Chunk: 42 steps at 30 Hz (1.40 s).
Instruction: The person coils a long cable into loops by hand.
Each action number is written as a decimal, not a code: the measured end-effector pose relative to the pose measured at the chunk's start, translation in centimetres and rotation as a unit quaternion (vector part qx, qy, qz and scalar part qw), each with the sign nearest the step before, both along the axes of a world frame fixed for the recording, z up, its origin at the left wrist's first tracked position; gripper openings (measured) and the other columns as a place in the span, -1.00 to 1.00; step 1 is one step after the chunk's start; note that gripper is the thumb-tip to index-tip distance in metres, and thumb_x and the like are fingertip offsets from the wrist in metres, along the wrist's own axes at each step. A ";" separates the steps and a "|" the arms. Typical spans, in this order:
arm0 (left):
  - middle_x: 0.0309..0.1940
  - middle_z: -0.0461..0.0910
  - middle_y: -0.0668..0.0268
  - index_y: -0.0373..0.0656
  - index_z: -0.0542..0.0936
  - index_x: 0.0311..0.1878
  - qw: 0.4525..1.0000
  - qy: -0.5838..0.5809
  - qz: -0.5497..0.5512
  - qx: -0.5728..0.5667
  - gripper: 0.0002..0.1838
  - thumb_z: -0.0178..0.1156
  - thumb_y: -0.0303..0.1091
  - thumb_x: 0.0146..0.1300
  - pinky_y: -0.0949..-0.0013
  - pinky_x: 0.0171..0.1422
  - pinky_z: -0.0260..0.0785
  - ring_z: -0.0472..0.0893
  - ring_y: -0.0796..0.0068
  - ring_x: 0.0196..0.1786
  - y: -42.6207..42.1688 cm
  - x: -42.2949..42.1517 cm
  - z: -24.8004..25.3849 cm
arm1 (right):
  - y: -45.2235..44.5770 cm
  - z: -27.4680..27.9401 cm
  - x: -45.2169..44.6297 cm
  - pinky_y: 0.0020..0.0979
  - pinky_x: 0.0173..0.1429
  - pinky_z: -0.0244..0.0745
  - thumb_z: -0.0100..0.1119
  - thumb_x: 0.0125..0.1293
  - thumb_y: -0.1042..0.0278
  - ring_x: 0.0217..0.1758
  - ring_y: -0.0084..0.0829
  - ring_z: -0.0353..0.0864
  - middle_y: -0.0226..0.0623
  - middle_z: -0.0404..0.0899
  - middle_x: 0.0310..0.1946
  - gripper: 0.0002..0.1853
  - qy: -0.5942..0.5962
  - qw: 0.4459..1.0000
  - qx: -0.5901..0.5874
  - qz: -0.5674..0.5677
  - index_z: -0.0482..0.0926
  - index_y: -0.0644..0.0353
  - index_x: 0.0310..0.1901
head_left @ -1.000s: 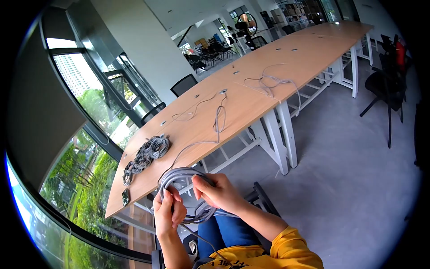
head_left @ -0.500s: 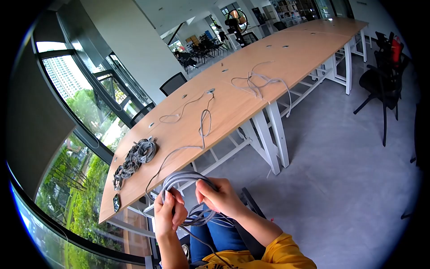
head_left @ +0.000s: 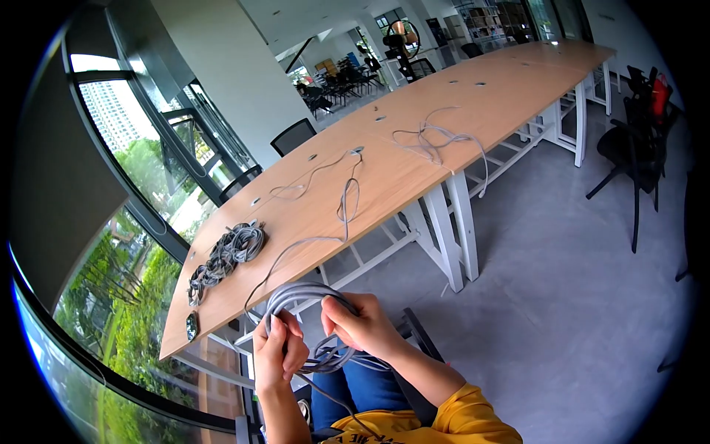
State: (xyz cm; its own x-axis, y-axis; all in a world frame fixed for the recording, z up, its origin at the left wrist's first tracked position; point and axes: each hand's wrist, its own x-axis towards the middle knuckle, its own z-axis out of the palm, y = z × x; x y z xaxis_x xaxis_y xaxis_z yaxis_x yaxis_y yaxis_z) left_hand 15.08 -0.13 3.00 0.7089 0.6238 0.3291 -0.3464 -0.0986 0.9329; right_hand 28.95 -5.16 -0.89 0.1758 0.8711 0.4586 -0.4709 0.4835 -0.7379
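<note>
While the left hand [head_left: 281, 349] and right hand [head_left: 360, 323] clamp the grey cable coil [head_left: 307, 290] above the lap [head_left: 361, 391], lower loops [head_left: 331, 362] hang loose. Should either slacken, turns may tangle; the trailing run [head_left: 310, 239] could snag along the table [head_left: 399, 185].

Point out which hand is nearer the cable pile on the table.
Left. In the picture, the left hand grips the coil below and to the right of the pile; the right hand holds it farther to the right.

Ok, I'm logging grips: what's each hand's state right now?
Left hand: closed, holding the grey cable coil.
Right hand: closed, holding the same grey cable coil.
</note>
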 end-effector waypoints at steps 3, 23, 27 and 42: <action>-0.96 0.11 0.43 -0.28 0.31 -0.45 1.000 -0.016 0.001 -0.006 -0.64 -0.23 -0.15 0.26 0.61 -0.87 -0.20 0.01 0.72 -0.95 0.3 -1.5 -0.1 | 0.7 0.3 -1.3 -0.67 -0.73 -0.11 -0.14 0.23 0.07 -0.83 -0.79 0.03 -0.62 0.11 -0.87 -0.58 -0.029 0.999 0.017 -0.010 0.36 0.20 -0.65; -0.95 0.09 0.48 -0.25 0.31 -0.41 0.975 -0.197 -0.054 -0.089 -0.60 -0.33 -0.10 0.28 0.64 -0.84 -0.19 0.00 0.75 -0.93 2.0 -13.2 -1.9 | 4.9 4.0 -12.6 -0.67 -0.82 -0.09 -0.26 0.26 0.06 -0.91 -0.75 0.00 -0.57 0.07 -0.91 -0.52 -0.178 0.984 -0.012 0.021 0.34 0.30 -0.63; -0.94 0.10 0.48 -0.24 0.32 -0.41 0.978 -0.198 0.007 -0.072 -0.61 -0.31 -0.11 0.28 0.64 -0.84 -0.18 0.00 0.75 -0.92 2.3 -14.4 -2.4 | 6.1 3.8 -14.3 -0.66 -0.83 -0.11 -0.28 0.27 0.05 -0.92 -0.75 -0.02 -0.56 0.06 -0.92 -0.51 -0.179 0.983 -0.028 0.014 0.33 0.28 -0.64; -0.94 0.08 0.53 -0.25 0.26 -0.36 0.925 -0.206 -0.258 -0.190 -0.61 -0.32 -0.06 0.26 0.66 -0.80 -0.21 -0.03 0.79 -0.90 -0.6 -13.5 -2.2 | 2.6 4.4 -9.2 -0.64 -0.83 -0.03 -0.05 0.17 0.08 -0.93 -0.71 0.05 -0.53 0.09 -0.94 -0.58 -0.147 0.983 -0.016 0.113 0.32 0.27 -0.64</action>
State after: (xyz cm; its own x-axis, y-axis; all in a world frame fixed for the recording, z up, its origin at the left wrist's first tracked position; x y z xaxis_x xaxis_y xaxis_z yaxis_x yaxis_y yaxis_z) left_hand 1.60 -0.73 0.76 0.8081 0.3626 0.4641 -0.5889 0.4865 0.6453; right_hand 19.74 -2.61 3.49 -0.1598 0.8877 0.4318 -0.3286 0.3647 -0.8712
